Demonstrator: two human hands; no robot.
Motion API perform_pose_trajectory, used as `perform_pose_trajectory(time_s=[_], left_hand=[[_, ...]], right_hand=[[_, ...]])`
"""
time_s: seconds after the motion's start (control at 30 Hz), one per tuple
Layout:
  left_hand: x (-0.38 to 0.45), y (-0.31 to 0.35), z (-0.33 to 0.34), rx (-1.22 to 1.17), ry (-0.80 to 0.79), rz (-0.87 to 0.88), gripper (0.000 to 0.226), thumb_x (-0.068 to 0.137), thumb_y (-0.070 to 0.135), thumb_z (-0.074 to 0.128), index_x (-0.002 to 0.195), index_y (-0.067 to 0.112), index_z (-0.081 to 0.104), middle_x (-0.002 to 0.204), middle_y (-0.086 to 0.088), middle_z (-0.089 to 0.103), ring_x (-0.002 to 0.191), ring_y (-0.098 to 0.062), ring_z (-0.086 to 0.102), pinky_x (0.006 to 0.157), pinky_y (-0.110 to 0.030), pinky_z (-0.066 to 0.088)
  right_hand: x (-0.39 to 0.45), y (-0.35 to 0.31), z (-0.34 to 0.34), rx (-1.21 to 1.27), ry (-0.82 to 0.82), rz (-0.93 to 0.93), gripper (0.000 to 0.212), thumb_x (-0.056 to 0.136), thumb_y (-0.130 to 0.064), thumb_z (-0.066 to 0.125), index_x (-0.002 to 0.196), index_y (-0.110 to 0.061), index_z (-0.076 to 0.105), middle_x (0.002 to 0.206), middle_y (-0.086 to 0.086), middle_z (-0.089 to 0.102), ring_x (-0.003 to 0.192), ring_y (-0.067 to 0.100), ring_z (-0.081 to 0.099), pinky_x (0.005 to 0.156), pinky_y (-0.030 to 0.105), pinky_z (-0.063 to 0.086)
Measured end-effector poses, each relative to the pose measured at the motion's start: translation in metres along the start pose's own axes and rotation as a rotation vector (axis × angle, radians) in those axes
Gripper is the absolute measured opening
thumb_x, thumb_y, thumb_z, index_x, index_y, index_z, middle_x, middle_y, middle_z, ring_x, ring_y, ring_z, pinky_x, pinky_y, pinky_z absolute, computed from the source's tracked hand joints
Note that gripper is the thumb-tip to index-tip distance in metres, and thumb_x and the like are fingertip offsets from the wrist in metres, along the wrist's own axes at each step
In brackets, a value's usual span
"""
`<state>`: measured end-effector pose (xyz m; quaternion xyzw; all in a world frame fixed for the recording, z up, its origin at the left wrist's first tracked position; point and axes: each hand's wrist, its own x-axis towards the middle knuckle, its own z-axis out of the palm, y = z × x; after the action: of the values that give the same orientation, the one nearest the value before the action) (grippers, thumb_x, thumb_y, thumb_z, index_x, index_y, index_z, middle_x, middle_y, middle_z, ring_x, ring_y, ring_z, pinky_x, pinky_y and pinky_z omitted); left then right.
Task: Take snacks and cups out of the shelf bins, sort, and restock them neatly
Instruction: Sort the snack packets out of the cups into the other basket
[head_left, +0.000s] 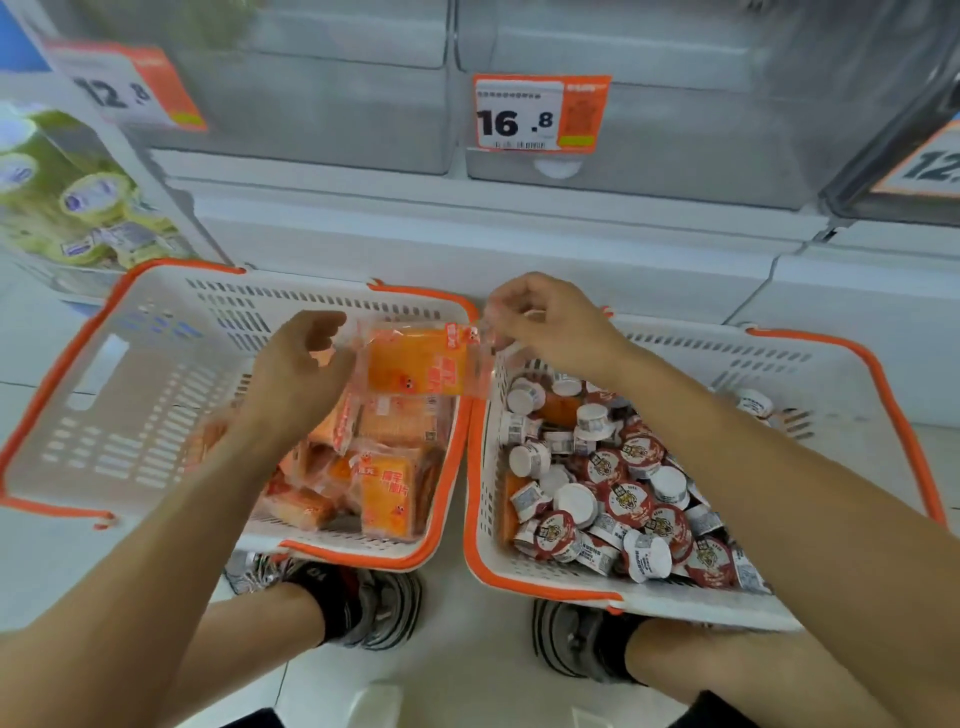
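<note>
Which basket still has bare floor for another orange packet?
The left white orange-rimmed basket: its left half is bare, bordered by the orange snack packets. The right white orange-rimmed basket is crowded with small foil-lidded cups.

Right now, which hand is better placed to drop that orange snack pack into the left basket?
Left. The left hand is already over the left basket, holding the orange snack pack by its near edge. The right hand only pinches the pack's corner, above the basket of cups.
</note>
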<state>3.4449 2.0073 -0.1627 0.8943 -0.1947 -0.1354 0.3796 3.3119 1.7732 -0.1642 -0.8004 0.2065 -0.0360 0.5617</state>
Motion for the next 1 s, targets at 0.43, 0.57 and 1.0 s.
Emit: perform_pose_trajectory(time_s=[0.43, 0.57, 1.0], left_hand=[[-0.04, 0.044, 0.126, 0.419, -0.626, 0.583, 0.023, 0.096, 0.025, 0.058, 0.116, 0.015, 0.065, 0.111, 0.003, 0.062, 0.097, -0.012, 0.056, 0.086, -0.025, 0.046], [-0.021, 0.041, 0.179, 0.649, -0.91, 0.518, 0.028, 0.095, 0.029, 0.059, 0.114, 0.009, 0.064, 0.106, -0.004, 0.064, 0.097, -0.023, 0.06, 0.081, -0.032, 0.048], [-0.006, 0.004, 0.257, 0.973, -1.112, 0.206, 0.042, 0.081, 0.031, 0.072, 0.119, 0.02, 0.058, 0.113, -0.001, 0.064, 0.096, -0.02, 0.058, 0.082, -0.029, 0.048]], right_hand=[[-0.049, 0.17, 0.011, -0.567, -0.461, 0.301, 0.07, 0.081, -0.06, 0.073, 0.138, -0.026, 0.052, 0.14, 0.002, 0.053, 0.127, 0.025, 0.05, 0.104, 0.04, 0.046], [-0.068, 0.214, 0.049, -0.647, -0.584, 0.224, 0.082, 0.07, -0.08, 0.061, 0.141, -0.045, 0.044, 0.163, 0.0, 0.02, 0.149, 0.038, 0.017, 0.116, 0.052, 0.032], [-0.075, 0.189, -0.049, -0.663, -0.642, 0.254, 0.029, 0.082, -0.041, 0.08, 0.101, -0.021, 0.076, 0.121, -0.003, 0.066, 0.11, 0.018, 0.06, 0.092, 0.033, 0.048]])
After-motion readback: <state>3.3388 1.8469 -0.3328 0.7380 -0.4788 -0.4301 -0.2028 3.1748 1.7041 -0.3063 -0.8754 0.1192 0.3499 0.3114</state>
